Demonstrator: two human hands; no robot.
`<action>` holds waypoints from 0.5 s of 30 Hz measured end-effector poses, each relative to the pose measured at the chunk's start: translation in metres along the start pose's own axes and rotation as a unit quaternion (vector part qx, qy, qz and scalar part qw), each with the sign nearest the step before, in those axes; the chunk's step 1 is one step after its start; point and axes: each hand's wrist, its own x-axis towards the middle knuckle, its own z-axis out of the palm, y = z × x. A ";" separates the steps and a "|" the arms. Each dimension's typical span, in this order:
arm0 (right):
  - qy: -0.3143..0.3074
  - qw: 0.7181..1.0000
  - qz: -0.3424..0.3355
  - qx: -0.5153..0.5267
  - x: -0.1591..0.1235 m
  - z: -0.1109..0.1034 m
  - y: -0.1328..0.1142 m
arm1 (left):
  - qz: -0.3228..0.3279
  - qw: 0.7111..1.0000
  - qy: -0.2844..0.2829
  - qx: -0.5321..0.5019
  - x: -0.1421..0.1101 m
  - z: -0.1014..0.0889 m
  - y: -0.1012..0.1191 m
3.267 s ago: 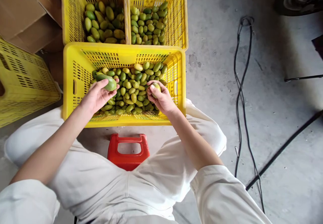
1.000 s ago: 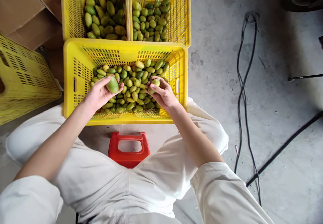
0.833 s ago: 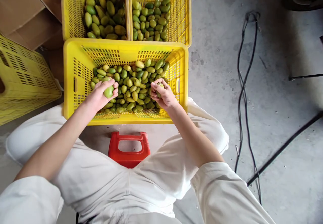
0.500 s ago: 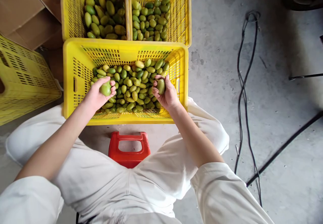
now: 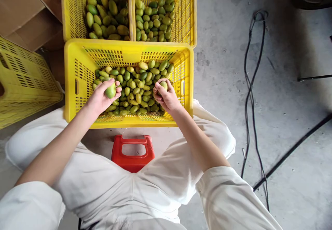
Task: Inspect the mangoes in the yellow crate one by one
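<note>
Holds big green oval fruit (image 5: 110,91) in L hand (image 5: 100,98), left of frame ctr, & smaller yellow-green oval fruit (image 5: 164,84) in R hand (image 5: 168,99), right of ctr, over heaped small fruits (image 5: 138,98) in yellow perforated plastic crate (image 5: 129,123)

Open air over fruit pile (image 5: 133,93) between left hand (image 5: 103,94) and right hand (image 5: 166,95) | near crate (image 5: 124,123) walls ring pile | far crates (image 5: 131,12) block beyond | side crate (image 5: 24,81), cartons (image 5: 20,7) crowd left | bare floor (image 5: 218,91) right, up to cables (image 5: 248,84)
</note>
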 end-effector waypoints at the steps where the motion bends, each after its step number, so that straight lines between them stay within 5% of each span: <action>1: 0.006 1.000 -0.002 -0.001 0.001 -0.001 0.001 | 0.001 1.000 0.003 0.000 0.000 -0.001 0.000; 9: 0.039 0.998 -0.007 0.049 0.011 -0.011 0.006 | -0.013 0.999 0.048 0.009 0.004 -0.003 0.004; 15: 0.017 0.997 0.003 0.072 0.004 0.000 0.000 | -0.040 0.999 0.006 0.007 0.001 0.000 0.004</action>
